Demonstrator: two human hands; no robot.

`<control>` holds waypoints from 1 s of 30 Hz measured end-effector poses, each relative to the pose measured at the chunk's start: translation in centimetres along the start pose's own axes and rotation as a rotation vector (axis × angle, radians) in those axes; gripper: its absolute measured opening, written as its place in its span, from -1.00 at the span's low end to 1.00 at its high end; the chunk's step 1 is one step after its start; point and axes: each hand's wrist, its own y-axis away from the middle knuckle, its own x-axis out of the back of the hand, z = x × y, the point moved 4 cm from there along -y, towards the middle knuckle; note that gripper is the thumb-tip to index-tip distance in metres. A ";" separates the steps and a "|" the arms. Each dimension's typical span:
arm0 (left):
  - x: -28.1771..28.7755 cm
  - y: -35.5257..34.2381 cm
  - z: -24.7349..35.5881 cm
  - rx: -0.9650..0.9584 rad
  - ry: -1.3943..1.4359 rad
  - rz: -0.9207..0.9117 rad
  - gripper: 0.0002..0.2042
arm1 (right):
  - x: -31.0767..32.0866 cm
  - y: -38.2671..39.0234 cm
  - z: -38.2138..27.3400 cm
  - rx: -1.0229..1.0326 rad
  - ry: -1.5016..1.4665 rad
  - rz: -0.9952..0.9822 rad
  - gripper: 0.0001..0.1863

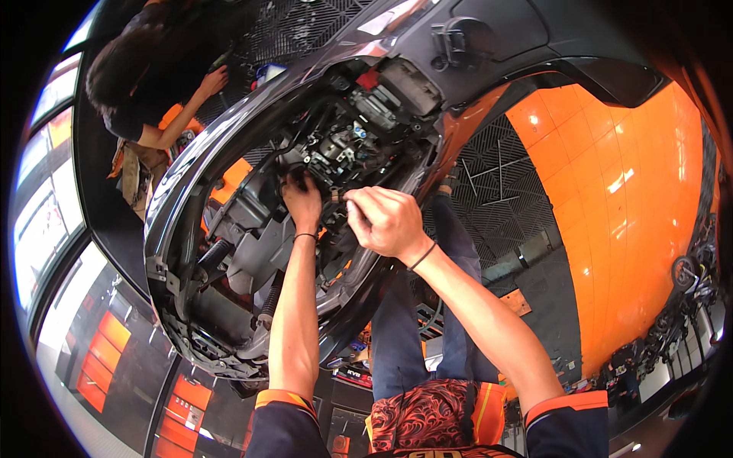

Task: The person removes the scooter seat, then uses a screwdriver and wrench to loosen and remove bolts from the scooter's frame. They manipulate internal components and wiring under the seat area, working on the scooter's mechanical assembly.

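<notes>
In front of me is the open engine bay of a vehicle with dark body panels, full of hoses, wiring and metal engine parts [340,145]. My left hand [302,200] reaches down into the bay, beside these parts. Its fingertips are dark and partly hidden among them, so what they touch does not show. My right hand [388,221] is closed above the bay's near edge, thumb and fingers drawn together. A small tan piece [334,196] lies just left of its fingertips. Whatever the right fingers pinch, if anything, is too small to make out.
Across the vehicle, at the upper left, another person [141,91] bends with one hand around a slim greenish thing. Curved dark bodywork [156,229] rims the bay. To the right are black grid floor tiles [504,168] and a large orange tiled surface [618,206].
</notes>
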 end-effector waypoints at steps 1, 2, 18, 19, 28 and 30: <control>0.0 -0.1 0.6 0.060 0.121 -0.117 -0.54 | 0.1 0.0 0.3 0.004 0.013 0.018 -0.92; 0.1 -0.3 1.1 0.121 0.242 -0.233 -0.54 | 0.1 0.1 0.5 0.009 0.026 0.035 -0.93; 3.7 3.3 2.8 0.159 0.175 -0.267 -0.73 | -0.1 -0.5 -0.3 -0.060 0.051 -0.039 -0.92; 3.8 3.1 3.0 0.128 0.135 -0.292 -0.72 | -0.1 -0.4 -0.3 -0.077 0.068 -0.053 -0.93; 2.5 0.1 3.0 -0.367 -0.275 -0.637 -0.74 | -0.3 -0.5 -0.4 -0.090 0.113 -0.067 -0.94; 2.0 0.3 2.9 -0.416 -0.283 -0.579 -0.84 | -0.4 -0.4 -0.5 -0.102 0.119 -0.070 -0.94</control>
